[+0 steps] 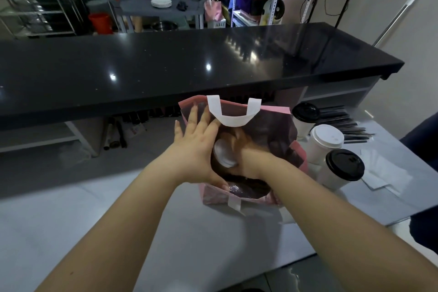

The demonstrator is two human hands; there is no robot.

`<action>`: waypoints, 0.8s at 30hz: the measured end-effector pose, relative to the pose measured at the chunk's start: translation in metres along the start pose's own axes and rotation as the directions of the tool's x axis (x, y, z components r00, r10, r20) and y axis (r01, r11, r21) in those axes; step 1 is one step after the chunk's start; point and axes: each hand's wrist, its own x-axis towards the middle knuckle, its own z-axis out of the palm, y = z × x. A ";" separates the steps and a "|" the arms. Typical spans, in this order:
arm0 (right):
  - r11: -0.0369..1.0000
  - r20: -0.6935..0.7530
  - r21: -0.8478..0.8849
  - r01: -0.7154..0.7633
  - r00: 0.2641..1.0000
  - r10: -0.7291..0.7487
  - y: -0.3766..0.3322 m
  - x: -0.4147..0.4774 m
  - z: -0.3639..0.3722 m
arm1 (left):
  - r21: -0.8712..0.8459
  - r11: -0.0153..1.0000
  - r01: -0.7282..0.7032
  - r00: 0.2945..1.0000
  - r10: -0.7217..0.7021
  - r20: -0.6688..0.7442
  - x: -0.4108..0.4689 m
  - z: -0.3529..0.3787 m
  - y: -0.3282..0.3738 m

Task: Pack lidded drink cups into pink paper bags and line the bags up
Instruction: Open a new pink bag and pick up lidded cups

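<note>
Pink paper bag [279, 125]: stands open at centre frame on a pale grey worktop [71, 232], its mouth facing up toward the camera and its dark inner lining showing.
Bag handles: one white paper loop [233, 114] rises at the far rim; a second white strip [234, 205] hangs over the near rim.
White-lidded cup [224, 154]: inside the bag, toward its left side, tilted so the round lid faces the camera.
Right hand [239, 149]: reaches down into the bag from lower right, closed around the white-lidded cup; the fingertips are lost in the bag's shadow.
Left hand [196, 149]: comes in from lower left, fingers spread and unclenched, pressing the bag's left wall outward, the thumb hooked over the near rim.
Waiting cups: three lidded paper cups stand just right of the bag, a black-lidded cup [304, 118] farthest back, a white-lidded one [326, 142] in the middle, another black-lidded one [342, 168] nearest the camera.
Black sticks [348, 123]: a loose heap, right of centre behind the cups; too blurred to tell what they are.
White paper sheets [384, 178]: lying flat at right, beside the nearest cup.
Black counter [166, 66]: glossy, spanning the upper half of the frame beyond the worktop.
Background: a grey cart carrying stacked white plates [161, 3] at upper centre, a small pink bag [213, 10] beside it, a red bucket [100, 23] at upper left.
</note>
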 end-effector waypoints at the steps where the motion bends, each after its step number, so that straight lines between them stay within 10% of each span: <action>1: 0.999 0.009 -0.037 0.018 1.000 -0.018 -0.001 0.000 0.002 | 0.006 1.000 0.003 1.000 -0.003 -0.003 0.000 0.000 0.001; 13: 0.966 0.096 -0.160 0.201 0.978 -0.187 0.015 -0.001 0.030 | 0.030 0.999 0.043 0.996 -0.040 -0.079 0.000 0.002 -0.003; 24: 0.978 0.279 -0.195 0.068 0.960 -0.011 0.003 0.008 -0.012 | 0.050 0.996 0.074 0.982 -0.064 -0.179 -0.001 0.005 -0.006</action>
